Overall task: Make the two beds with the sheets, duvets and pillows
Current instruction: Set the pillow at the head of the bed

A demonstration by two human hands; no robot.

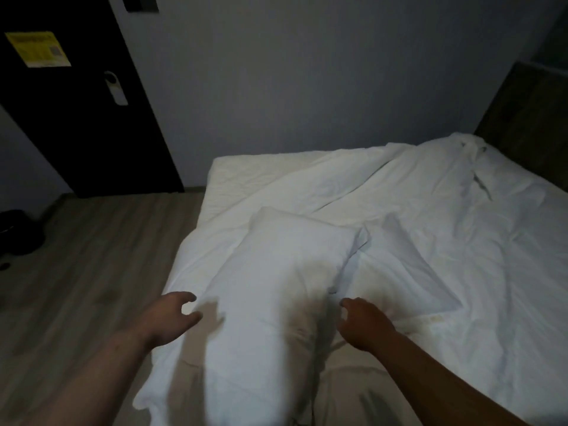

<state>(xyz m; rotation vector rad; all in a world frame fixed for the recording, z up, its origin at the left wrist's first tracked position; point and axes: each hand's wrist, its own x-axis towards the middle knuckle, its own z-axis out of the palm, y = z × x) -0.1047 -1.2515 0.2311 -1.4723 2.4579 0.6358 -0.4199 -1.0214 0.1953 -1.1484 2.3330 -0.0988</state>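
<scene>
Flanking the pillow point(276, 272), I have my left hand point(175, 315) just off its left edge and my right hand point(365, 321) just off its right edge. Both have fingers loosely parted and grip nothing. The pillow lies on the rumpled duvet point(430, 229), its long axis running away from me and leaning slightly right. Both hands sit about equally near, so I judge a two-handed grab at its sides suits best.

a white pillow point(276, 272) lies on the rumpled duvet point(430, 241), between the left hand point(172, 318) and right hand point(365, 324), both loosely spread.
</scene>
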